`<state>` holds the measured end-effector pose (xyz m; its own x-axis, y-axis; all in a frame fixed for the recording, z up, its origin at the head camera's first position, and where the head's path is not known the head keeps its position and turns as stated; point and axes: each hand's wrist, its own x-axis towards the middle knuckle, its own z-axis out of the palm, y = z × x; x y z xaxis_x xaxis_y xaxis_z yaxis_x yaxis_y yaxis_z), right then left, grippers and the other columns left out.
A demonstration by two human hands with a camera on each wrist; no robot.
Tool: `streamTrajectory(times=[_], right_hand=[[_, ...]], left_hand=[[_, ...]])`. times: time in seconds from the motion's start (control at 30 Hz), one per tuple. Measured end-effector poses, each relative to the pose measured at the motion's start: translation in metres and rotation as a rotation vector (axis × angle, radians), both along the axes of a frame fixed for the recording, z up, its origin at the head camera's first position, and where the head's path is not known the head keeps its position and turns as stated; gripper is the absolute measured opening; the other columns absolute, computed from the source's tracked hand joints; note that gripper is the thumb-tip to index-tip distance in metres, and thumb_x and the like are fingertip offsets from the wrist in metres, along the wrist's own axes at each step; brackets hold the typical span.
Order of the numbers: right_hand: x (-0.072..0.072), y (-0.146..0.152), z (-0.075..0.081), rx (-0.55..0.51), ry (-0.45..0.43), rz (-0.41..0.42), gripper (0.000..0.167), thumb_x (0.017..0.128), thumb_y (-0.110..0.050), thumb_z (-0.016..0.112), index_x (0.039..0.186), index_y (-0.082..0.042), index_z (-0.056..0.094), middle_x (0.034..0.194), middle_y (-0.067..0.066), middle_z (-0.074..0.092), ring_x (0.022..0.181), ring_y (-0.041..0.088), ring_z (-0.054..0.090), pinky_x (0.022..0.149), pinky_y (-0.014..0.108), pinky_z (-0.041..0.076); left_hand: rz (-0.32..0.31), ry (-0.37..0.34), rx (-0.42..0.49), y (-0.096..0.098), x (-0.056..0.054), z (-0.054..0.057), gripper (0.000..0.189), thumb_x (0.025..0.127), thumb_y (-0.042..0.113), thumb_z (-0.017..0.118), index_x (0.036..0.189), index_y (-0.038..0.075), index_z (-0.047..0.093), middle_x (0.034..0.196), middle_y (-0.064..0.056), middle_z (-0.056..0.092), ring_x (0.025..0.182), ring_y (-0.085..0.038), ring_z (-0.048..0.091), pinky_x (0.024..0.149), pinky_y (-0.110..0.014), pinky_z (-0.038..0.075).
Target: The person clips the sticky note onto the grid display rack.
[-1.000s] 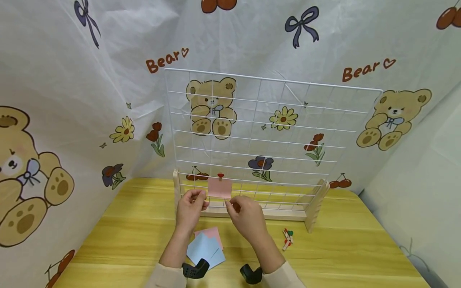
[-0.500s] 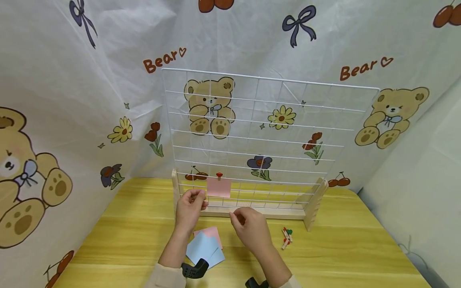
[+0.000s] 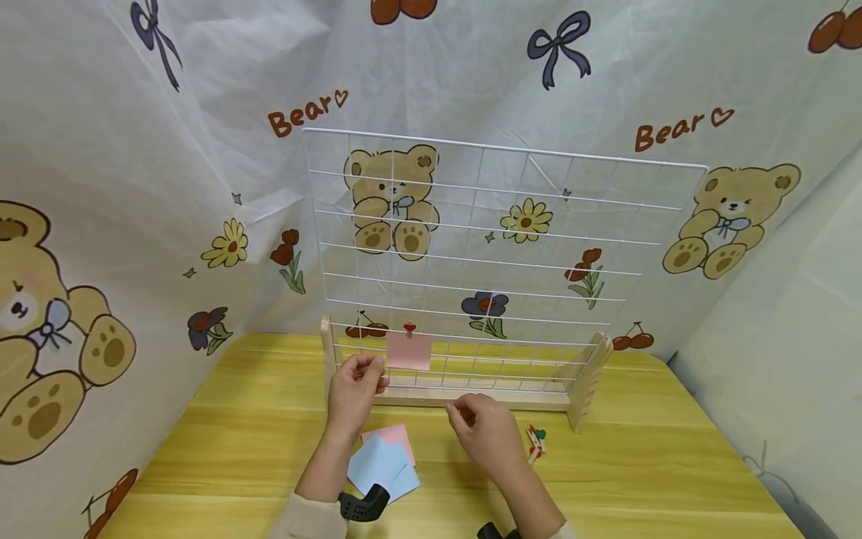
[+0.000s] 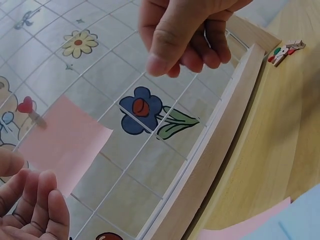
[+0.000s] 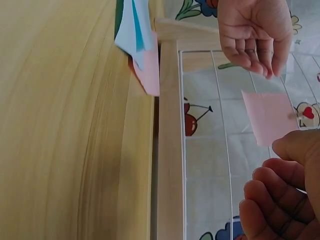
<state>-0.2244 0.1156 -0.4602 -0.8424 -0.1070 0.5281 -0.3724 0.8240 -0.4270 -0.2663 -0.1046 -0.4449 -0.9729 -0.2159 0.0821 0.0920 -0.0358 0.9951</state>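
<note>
A small pink paper note (image 3: 408, 353) hangs low on a white wire grid (image 3: 471, 263), held by a tiny clothespin (image 3: 410, 328) with a red heart. At the note's lower left corner my left hand (image 3: 352, 393) hovers, thumb and fingers loosely curled. The right wrist view shows a gap between that left hand (image 5: 255, 37) and the paper. My right hand (image 3: 488, 434) is lower and to the right, in front of the stand's wooden base (image 3: 471, 397), its fingers loosely bent and holding nothing. Between thumb and fingertips, the right hand (image 4: 187, 35) shows nothing in the left wrist view.
Blue paper sheets (image 3: 378, 466) overlap a pink sheet (image 3: 399, 432) on the wood-grain table (image 3: 222, 449), right of my left forearm. Several small clothespins (image 3: 536, 442) lie in a pile just beyond my right hand. A bear-print cloth (image 3: 444, 90) hangs behind the grid.
My right hand has drawn away from the note's lower right corner, down and to the right. My left hand has stayed beside the note, which still hangs in place.
</note>
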Motion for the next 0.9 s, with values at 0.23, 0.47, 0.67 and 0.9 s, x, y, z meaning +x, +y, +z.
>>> streamTrajectory(times=[0.23,0.47,0.67,0.9], right_hand=[[-0.005,0.022,0.003,-0.008,-0.033,-0.02,0.012,0.09,-0.023,0.079,0.08,-0.018,0.074,0.07,-0.01,0.064,0.062,-0.001,0.052,0.057,0.018,0.047],[-0.01,0.049,0.013,-0.04,-0.173,-0.078,0.012,0.092,-0.023,0.076,0.083,-0.016,0.075,0.072,-0.007,0.069,0.063,0.004,0.057,0.059,0.023,0.05],[-0.012,0.069,0.015,-0.064,-0.278,-0.101,0.01,0.094,-0.02,0.074,0.086,-0.014,0.075,0.075,-0.003,0.07,0.063,0.007,0.056,0.059,0.026,0.049],[-0.011,0.085,0.017,-0.053,-0.349,-0.129,0.01,0.094,-0.021,0.073,0.088,-0.013,0.073,0.075,-0.002,0.069,0.06,0.01,0.054,0.057,0.026,0.047]], left_hand=[[0.002,-0.004,-0.008,-0.001,0.002,0.001,0.021,0.101,0.021,0.065,0.111,0.003,0.068,0.087,-0.006,0.068,0.076,-0.014,0.07,0.074,-0.026,0.061],[-0.016,0.002,-0.031,-0.003,0.005,0.006,0.024,0.101,0.023,0.065,0.111,0.001,0.068,0.085,-0.004,0.067,0.081,-0.02,0.071,0.076,-0.027,0.06],[-0.046,0.026,-0.05,-0.002,0.01,0.012,0.022,0.102,0.02,0.065,0.109,-0.001,0.068,0.08,-0.003,0.064,0.076,-0.016,0.068,0.074,-0.025,0.059],[-0.097,0.026,-0.076,-0.001,0.015,0.014,0.022,0.101,0.02,0.065,0.106,-0.001,0.068,0.083,-0.007,0.064,0.078,-0.02,0.068,0.076,-0.027,0.06]])
